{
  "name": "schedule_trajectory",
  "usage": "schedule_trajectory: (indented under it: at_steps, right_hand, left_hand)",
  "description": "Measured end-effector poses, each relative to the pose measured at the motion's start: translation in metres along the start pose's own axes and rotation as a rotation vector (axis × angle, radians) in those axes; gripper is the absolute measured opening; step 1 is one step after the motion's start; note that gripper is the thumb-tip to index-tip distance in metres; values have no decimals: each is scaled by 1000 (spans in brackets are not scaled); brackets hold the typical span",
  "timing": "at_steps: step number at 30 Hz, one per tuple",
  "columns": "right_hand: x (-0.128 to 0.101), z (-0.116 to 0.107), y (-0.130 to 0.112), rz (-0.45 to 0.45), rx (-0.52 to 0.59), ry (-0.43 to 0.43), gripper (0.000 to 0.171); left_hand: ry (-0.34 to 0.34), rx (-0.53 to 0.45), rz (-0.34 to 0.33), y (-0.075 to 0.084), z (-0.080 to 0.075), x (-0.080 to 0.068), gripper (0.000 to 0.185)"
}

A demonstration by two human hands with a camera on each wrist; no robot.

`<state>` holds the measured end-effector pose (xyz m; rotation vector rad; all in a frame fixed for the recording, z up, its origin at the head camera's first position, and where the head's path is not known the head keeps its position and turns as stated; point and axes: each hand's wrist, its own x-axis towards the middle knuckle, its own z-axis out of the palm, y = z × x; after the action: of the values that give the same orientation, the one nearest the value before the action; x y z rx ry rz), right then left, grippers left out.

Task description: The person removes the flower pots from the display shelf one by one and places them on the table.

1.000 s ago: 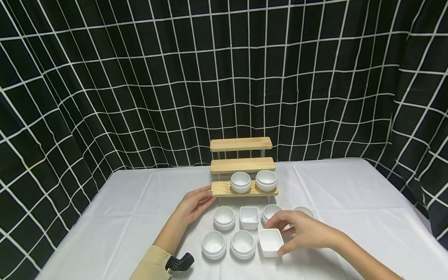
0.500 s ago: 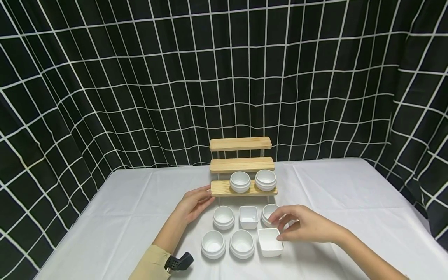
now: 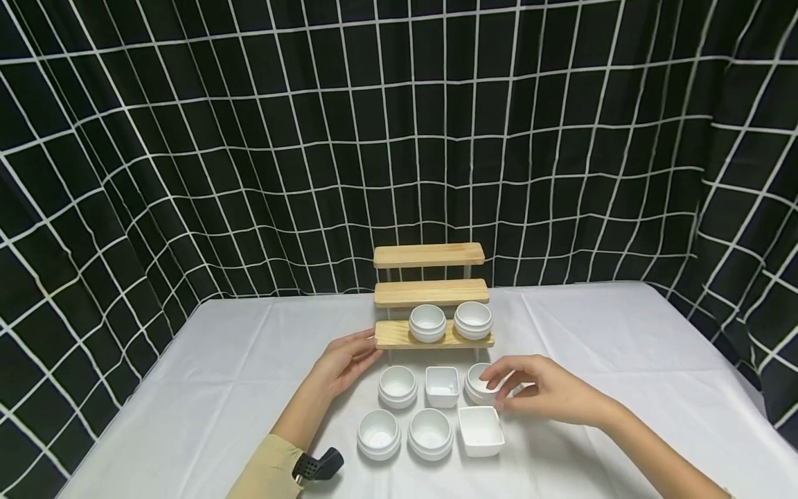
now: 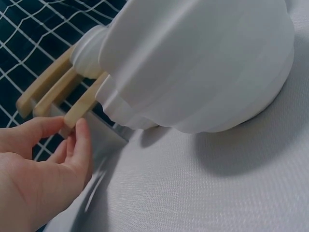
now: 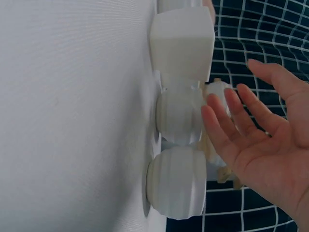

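Note:
My left hand (image 3: 346,362) pinches the left end of the lowest board of a three-tier wooden shelf stand (image 3: 393,335); thumb and fingertips meet on the board's end (image 4: 79,108) in the left wrist view. The right hand (image 3: 548,391) holds nothing, fingers parted and bent a little, as the right wrist view shows its palm (image 5: 270,154). Its fingertips overlap a round white cup (image 3: 476,394) at the right of the back row. Just in front stands a larger square white bowl (image 3: 481,433), close below the right thumb.
Two round white cups (image 3: 427,324) sit on the lowest board; the upper boards (image 3: 430,292) are bare. On the white cloth (image 3: 237,416) stand a small square dish (image 3: 442,388), a round cup (image 3: 397,387) and two front cups (image 3: 379,435). A black grid curtain (image 3: 349,138) surrounds the table.
My right hand has let go of the square bowl, rising and moving slightly right and back. The cup seen beyond that hand is now hidden. The left hand keeps its hold.

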<state>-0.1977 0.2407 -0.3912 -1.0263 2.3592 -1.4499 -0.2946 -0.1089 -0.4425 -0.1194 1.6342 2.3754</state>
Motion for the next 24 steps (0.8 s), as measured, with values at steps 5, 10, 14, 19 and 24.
schedule_trajectory:
  at_steps: [5, 10, 14, 19, 24]
  right_hand:
    - [3, -1, -2, -7, 10, 27, 32]
    - [9, -2, -3, -31, 6, 47, 31]
    - [16, -5, -5, -40, -12, 65, 30]
    - [24, -9, -9, -25, -51, 93, 27]
    - [33, -13, -14, -6, -72, 122, 33]
  left_hand:
    - [-7, -2, -4, 0, 1, 2, 46]
    - [-3, 3, -5, 0, 1, 3, 46]
    - [-1, 9, -8, 0, 1, 2, 46]
    - [4, 9, -8, 1, 1, 0, 46]
    - [3, 9, -8, 1, 1, -1, 45]
